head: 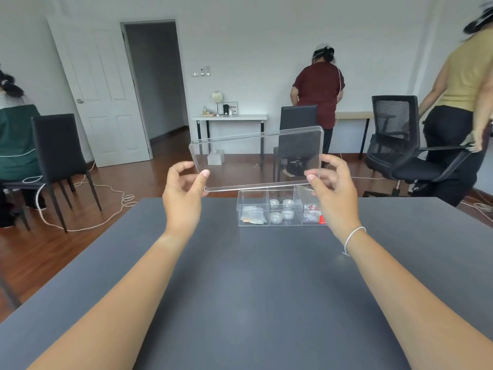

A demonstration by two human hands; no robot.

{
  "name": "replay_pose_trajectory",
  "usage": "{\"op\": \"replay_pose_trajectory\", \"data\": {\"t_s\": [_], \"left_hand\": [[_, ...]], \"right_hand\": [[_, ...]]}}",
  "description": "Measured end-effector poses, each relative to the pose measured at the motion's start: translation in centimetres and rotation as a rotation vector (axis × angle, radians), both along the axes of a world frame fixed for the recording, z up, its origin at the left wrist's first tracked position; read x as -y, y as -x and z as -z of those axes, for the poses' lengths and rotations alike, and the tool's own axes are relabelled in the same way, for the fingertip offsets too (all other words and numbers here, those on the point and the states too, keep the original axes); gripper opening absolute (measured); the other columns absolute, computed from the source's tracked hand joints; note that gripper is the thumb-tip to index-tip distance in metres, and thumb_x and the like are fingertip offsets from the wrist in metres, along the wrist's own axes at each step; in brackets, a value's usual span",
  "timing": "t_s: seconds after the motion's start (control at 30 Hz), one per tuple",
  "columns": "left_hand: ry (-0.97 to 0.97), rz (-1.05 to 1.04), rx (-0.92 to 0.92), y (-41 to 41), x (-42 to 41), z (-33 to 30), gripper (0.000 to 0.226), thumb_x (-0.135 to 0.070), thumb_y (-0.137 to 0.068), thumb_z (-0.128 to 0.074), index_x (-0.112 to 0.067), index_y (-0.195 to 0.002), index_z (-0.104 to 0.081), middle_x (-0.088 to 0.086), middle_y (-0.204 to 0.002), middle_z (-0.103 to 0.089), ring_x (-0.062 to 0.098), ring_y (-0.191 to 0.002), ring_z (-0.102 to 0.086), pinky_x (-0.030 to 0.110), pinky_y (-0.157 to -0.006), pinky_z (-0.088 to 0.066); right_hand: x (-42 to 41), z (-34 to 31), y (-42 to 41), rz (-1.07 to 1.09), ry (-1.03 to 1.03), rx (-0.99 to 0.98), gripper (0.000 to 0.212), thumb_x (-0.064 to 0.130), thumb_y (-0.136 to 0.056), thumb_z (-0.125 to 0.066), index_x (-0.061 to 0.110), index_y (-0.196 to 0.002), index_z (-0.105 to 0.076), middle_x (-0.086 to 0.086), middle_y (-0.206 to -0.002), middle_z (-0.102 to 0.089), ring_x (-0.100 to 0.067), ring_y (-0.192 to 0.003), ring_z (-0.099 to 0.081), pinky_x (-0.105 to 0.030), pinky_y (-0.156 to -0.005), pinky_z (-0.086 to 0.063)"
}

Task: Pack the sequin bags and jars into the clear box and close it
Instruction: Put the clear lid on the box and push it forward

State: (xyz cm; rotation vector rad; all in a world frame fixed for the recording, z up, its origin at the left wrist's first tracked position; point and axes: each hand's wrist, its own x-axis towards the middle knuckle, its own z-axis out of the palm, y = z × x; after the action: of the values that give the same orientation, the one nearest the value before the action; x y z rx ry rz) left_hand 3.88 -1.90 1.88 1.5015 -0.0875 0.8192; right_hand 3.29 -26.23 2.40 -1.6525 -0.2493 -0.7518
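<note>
Both hands hold the clear lid up at frame centre, above the box. The left hand pinches its lower left corner, the right hand its lower right. The box sits open on the grey table, with bags in its left compartment, jars in the middle and more bags on the right.

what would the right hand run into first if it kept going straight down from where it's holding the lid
Probably the clear box on the grey table: the right hand pinches the lid just above the box's right compartment, which holds sequin bags. Depth is uncertain from one view.
</note>
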Motion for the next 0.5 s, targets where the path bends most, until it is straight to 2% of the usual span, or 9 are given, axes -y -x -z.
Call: {"op": "replay_pose_trajectory", "data": {"t_s": [0.07,0.13,0.3,0.33,0.43,0.5], "left_hand": [[-0.003,0.014,-0.015,-0.7,1.2,0.2,0.017,-0.024,-0.082,-0.064,-0.036,-0.085,-0.051,-0.005,-0.071,-0.061,-0.002,-0.053,-0.058,0.051,-0.087,-0.052],[-0.006,0.033,-0.025,-1.3,2.1,0.5,0.015,-0.022,-0.083,-0.062,-0.034,-0.084,-0.052,-0.004,-0.071,-0.06,-0.003,-0.054,-0.058,0.05,-0.086,-0.053],[-0.082,0.068,-0.038,-2.1,3.3,1.5,0.02,-0.028,-0.082,-0.063,-0.039,-0.096,-0.055,-0.01,-0.083,-0.063,0.004,-0.074,-0.06,0.029,-0.077,-0.055],[-0.116,0.087,-0.052,-2.2,3.4,1.8,0.024,-0.029,-0.081,-0.063,-0.039,-0.101,-0.054,-0.01,-0.088,-0.065,0.001,-0.075,-0.059,0.027,-0.078,-0.053],[-0.214,0.116,-0.109,-2.4,3.6,2.4,0.048,-0.031,-0.078,-0.067,-0.032,-0.122,-0.049,-0.006,-0.104,-0.061,0.001,-0.082,-0.055,0.008,-0.074,-0.044],[-0.249,0.123,-0.135,-2.6,3.7,2.6,0.061,-0.028,-0.076,-0.069,-0.03,-0.131,-0.043,-0.006,-0.109,-0.056,0.002,-0.085,-0.053,0.007,-0.076,-0.042]], "right_hand": [[1.2,0.2,-0.4,0.037,-0.002,-0.021,0.039,0.013,-0.084,-0.059,0.048,-0.091,-0.043,0.01,-0.086,-0.068,-0.012,-0.082,-0.06,-0.05,-0.086,-0.051],[2.1,0.4,-0.9,0.059,-0.001,-0.033,0.037,0.016,-0.084,-0.06,0.048,-0.088,-0.043,0.011,-0.084,-0.068,-0.011,-0.079,-0.061,-0.049,-0.085,-0.052],[3.3,0.9,-1.9,0.063,-0.034,-0.091,0.032,0.018,-0.082,-0.061,0.046,-0.085,-0.047,0.007,-0.082,-0.068,-0.016,-0.079,-0.059,-0.049,-0.088,-0.051],[3.4,1.1,-2.1,0.062,-0.033,-0.108,0.03,0.018,-0.083,-0.061,0.045,-0.086,-0.048,0.004,-0.083,-0.068,-0.019,-0.082,-0.06,-0.049,-0.089,-0.05],[3.9,1.5,-2.5,0.07,-0.03,-0.15,0.02,0.022,-0.083,-0.061,0.035,-0.095,-0.051,0.001,-0.087,-0.069,-0.018,-0.087,-0.062,-0.047,-0.089,-0.051],[4.0,1.7,-2.6,0.078,-0.023,-0.172,0.019,0.025,-0.084,-0.06,0.03,-0.101,-0.053,0.002,-0.09,-0.068,-0.018,-0.091,-0.062,-0.045,-0.089,-0.051]]}}
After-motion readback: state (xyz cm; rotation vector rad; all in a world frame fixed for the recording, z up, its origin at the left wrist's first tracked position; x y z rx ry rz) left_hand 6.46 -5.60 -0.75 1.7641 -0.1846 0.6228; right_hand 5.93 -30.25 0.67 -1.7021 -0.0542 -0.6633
